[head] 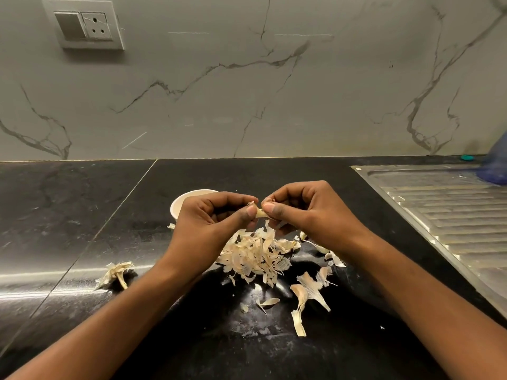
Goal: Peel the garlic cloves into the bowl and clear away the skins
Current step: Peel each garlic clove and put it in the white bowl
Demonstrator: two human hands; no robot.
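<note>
Bowl (pixel 183 198) mostly behind left hand (pixel 212 219); garlic clove (pixel 260 214), perhaps part-peeled, barely visible.

Wall socket (pixel 94 26), steel drainboard (pixel 444 215), perhaps a blue bag (pixel 496 165) at right.

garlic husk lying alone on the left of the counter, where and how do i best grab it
Probably pinch the stiff stalk that juts toward you from the garlic husk, coming from above on the near side; the papery skins fanned behind it would likely tear.
</note>
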